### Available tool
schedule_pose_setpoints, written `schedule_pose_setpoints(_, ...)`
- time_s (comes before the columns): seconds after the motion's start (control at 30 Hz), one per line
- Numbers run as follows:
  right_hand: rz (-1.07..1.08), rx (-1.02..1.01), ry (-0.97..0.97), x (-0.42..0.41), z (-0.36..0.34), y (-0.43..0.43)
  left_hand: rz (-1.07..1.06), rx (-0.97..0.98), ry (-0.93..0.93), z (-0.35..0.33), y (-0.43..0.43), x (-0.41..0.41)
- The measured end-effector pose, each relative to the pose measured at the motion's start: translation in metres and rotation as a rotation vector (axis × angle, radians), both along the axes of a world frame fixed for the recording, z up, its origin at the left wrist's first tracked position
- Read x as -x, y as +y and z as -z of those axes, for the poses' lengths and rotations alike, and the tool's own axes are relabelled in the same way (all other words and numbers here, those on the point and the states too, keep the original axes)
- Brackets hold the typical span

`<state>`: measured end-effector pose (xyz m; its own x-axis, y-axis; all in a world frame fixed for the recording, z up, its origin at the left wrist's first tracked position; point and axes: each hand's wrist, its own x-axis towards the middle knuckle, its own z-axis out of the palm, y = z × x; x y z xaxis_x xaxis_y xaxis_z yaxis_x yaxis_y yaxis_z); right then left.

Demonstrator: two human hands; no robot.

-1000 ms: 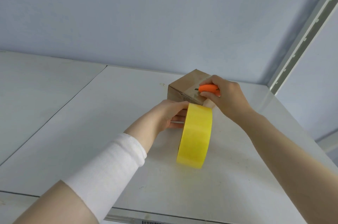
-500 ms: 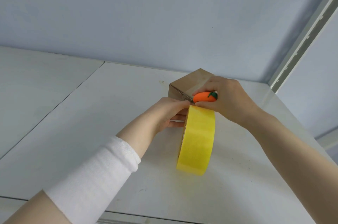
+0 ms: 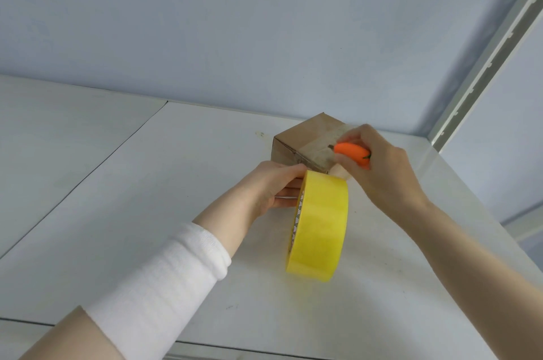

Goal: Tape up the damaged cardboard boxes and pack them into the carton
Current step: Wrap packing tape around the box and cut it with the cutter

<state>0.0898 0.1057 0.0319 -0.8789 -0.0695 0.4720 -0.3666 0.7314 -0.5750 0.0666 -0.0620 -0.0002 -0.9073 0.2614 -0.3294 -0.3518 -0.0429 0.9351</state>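
Left grip (image 3: 273,186): clasped on the yellow tape roll (image 3: 320,227), fingers reaching into the core from the left, thumb along the top rim. Roll stood on edge, broad face toward the camera. Whether its lower rim touched the shelf (image 3: 132,198) could not be told.

Right grip (image 3: 385,174): clenched round a small orange cutter (image 3: 352,152), tip pointing left, at the taped top of the cardboard box (image 3: 302,136). A clear strip seemed to run from the roll's top to the box's near side.

Box sat at the back of the shelf, just behind the roll, near the wall (image 3: 235,21), one corner toward the camera.

Edges and room: bare shelf lay to the left and in front of the roll; a seam crossed it diagonally at left. Front edge ran along the bottom of the view. A white rack upright (image 3: 484,65) rose to the right of the box.

Hidden: left fingertips inside the core; the box's near right face behind roll and right grip; cutter blade too small to make out. Both forearms and the white sleeve (image 3: 164,280) cut off by the frame.
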Motion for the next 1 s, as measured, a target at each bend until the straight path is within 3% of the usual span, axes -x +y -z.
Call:
schedule_pose_setpoints(0.33, -0.113, -0.211, 0.09, 0.038, 0.013, 0.024, 0.056, -0.022, -0.039, -0.004, 0.003, 0.005)
schedule_pose_setpoints(0.8, -0.226, -0.124, 0.056, 0.063, 0.016, 0.029, 0.111, -0.004, -0.049, 0.008, 0.005, 0.02)
schedule_pose_setpoints(1.0, -0.217, -0.103, 0.056, 0.064, 0.018, 0.027, 0.166, 0.088, -0.009, 0.007, 0.003, 0.019)
